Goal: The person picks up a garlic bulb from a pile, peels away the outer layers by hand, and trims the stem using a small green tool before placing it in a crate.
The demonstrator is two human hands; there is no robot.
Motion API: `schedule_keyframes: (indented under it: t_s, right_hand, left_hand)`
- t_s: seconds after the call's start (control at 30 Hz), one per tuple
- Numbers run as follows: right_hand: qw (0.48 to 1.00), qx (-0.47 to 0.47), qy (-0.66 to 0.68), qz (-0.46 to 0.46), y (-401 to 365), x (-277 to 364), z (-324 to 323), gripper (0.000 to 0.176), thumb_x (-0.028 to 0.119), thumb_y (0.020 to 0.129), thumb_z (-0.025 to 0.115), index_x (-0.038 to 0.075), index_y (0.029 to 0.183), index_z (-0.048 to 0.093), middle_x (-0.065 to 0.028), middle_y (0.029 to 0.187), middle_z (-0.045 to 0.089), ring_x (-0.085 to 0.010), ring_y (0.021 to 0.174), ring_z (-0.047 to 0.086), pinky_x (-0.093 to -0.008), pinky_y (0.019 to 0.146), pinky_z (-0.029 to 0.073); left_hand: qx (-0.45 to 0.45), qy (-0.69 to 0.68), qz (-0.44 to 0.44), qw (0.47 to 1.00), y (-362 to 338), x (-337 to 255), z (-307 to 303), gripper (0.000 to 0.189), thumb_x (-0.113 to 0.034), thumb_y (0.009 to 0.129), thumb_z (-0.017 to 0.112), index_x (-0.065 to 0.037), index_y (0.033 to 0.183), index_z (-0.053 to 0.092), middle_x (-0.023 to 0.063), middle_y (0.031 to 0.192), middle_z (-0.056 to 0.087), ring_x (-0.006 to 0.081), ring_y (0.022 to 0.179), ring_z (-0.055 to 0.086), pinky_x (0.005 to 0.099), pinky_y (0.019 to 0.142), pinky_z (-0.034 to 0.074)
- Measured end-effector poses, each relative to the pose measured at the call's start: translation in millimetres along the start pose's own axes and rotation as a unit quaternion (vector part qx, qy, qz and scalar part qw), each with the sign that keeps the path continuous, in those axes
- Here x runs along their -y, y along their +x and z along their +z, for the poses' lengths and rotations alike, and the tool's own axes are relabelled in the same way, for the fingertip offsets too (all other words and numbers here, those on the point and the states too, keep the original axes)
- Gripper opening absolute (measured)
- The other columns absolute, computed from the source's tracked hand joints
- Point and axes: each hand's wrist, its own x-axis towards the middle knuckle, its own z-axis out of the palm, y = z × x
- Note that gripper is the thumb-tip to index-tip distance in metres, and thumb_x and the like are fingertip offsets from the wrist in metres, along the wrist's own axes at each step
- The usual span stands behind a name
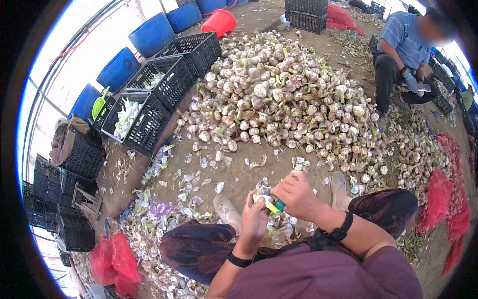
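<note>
Both hands meet in front of my knees. My left hand (253, 222) is closed around a whitish garlic bulb (259, 198) with a yellow-green stem (272, 207) pointing down to the right. My right hand (298, 197) is closed close against the bulb, fingers bent. At its fingertips shows a small green and dark piece (280, 205), perhaps part of a tool; its kind is not clear. Beyond the hands lies a large heap of garlic bulbs (279, 99). Papery garlic skins (219, 187) are scattered on the ground around my shoes.
Black crates (144, 124) stand at left, one holding peeled white garlic (127, 117) beside a green scoop (100, 104). Blue barrels (117, 70) and a red bucket (219, 23) are behind. Red mesh bags (115, 261) lie on both sides. A gloved person (406, 55) sits at right.
</note>
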Motion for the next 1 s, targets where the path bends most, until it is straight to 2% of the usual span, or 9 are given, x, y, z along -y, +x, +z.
schedule_keyframes:
  t_s: [0.2, 0.37, 0.43, 0.63, 0.73, 0.83, 0.9, 0.97, 1.0]
  right_hand:
    - [0.998, -0.008, -0.05, 0.023, 8, -16, -1, 0.012, 0.011, 0.067, 0.055, 0.008, 0.078, 0.056, -0.0036, 0.07, 0.053, -0.021, 0.077, 0.053, -0.0367, 0.079, 0.036]
    - [0.977, 0.123, -0.136, 0.108, -9, -46, 22, 0.015, 0.005, 0.063, 0.057, 0.009, 0.078, 0.055, -0.0064, 0.076, 0.058, -0.0239, 0.08, 0.054, -0.037, 0.078, 0.038]
    - [0.941, 0.238, -0.179, 0.161, -27, -56, 33, 0.01, 0.008, 0.069, 0.056, 0.008, 0.078, 0.058, -0.0067, 0.074, 0.058, -0.0242, 0.084, 0.055, -0.0386, 0.077, 0.04]
    - [0.875, 0.327, 0.057, 0.353, -30, -43, 13, 0.017, 0.007, 0.074, 0.054, 0.009, 0.09, 0.058, -0.0123, 0.088, 0.063, -0.0273, 0.098, 0.056, -0.0417, 0.075, 0.045]
    - [0.875, 0.333, 0.082, 0.341, -10, -30, -6, 0.028, 0.012, 0.076, 0.055, 0.01, 0.105, 0.056, -0.0183, 0.1, 0.059, -0.0277, 0.101, 0.054, -0.04, 0.08, 0.045]
    - [0.959, 0.065, 0.205, 0.183, -24, -34, 18, 0.04, 0.017, 0.079, 0.058, 0.012, 0.118, 0.052, -0.0192, 0.108, 0.057, -0.0246, 0.104, 0.054, -0.0369, 0.085, 0.044]
    - [0.835, 0.119, 0.455, 0.286, -11, -19, 22, 0.046, 0.009, 0.08, 0.06, 0.009, 0.124, 0.048, -0.0122, 0.114, 0.056, -0.0193, 0.104, 0.054, -0.0342, 0.086, 0.044]
    - [0.806, 0.094, 0.524, 0.259, -15, -11, 45, 0.045, 0.014, 0.082, 0.061, 0.006, 0.124, 0.047, -0.0095, 0.116, 0.055, -0.0183, 0.104, 0.053, -0.0329, 0.087, 0.044]
    - [0.823, 0.151, 0.466, 0.29, -7, -6, 43, 0.045, 0.016, 0.082, 0.061, 0.005, 0.123, 0.048, -0.0096, 0.114, 0.055, -0.0196, 0.104, 0.053, -0.0322, 0.087, 0.044]
  left_hand:
    - [0.021, 0.051, -0.093, 0.994, -5, -6, 1, 0.036, -0.016, 0.084, 0.049, 0.001, 0.116, 0.044, 0.0111, 0.103, 0.055, 0.0221, 0.094, 0.057, 0.0343, 0.084, 0.047]
    - [0.093, 0.135, -0.122, 0.979, -10, -10, 10, 0.057, -0.023, 0.074, 0.066, 0.0, 0.119, 0.041, 0.0106, 0.105, 0.055, 0.0197, 0.092, 0.058, 0.0319, 0.082, 0.048]
    - [0.13, 0.059, -0.1, 0.985, -10, -13, 7, 0.05, -0.002, 0.073, 0.066, -0.005, 0.115, 0.041, 0.0101, 0.109, 0.054, 0.0218, 0.103, 0.053, 0.0353, 0.091, 0.042]
    - [0.086, 0.107, 0.058, 0.989, -6, -10, 9, 0.047, 0.008, 0.072, 0.061, -0.007, 0.111, 0.04, 0.0109, 0.113, 0.049, 0.0215, 0.107, 0.05, 0.0361, 0.092, 0.041]
    - [0.036, 0.2, 0.105, 0.973, -3, -8, 10, 0.049, 0.007, 0.071, 0.061, -0.006, 0.113, 0.039, 0.0106, 0.114, 0.048, 0.0219, 0.106, 0.05, 0.0345, 0.091, 0.041]
    - [-0.031, 0.348, 0.163, 0.923, 8, 9, -18, 0.056, 0.004, 0.067, 0.065, -0.005, 0.116, 0.038, 0.0111, 0.111, 0.051, 0.021, 0.105, 0.05, 0.0313, 0.091, 0.042]
    - [-0.086, 0.505, 0.123, 0.85, -3, -12, 8, 0.056, 0.0, 0.067, 0.067, -0.002, 0.116, 0.04, 0.0128, 0.11, 0.051, 0.0221, 0.102, 0.052, 0.0298, 0.089, 0.042]
    - [-0.081, 0.598, 0.131, 0.787, 1, -9, -2, 0.056, -0.001, 0.067, 0.066, 0.0, 0.117, 0.041, 0.0151, 0.109, 0.051, 0.0236, 0.1, 0.053, 0.0305, 0.087, 0.043]
    - [-0.079, 0.566, 0.145, 0.808, 2, -4, -7, 0.055, -0.002, 0.067, 0.065, 0.0, 0.117, 0.041, 0.0168, 0.108, 0.05, 0.0275, 0.102, 0.052, 0.0331, 0.088, 0.041]
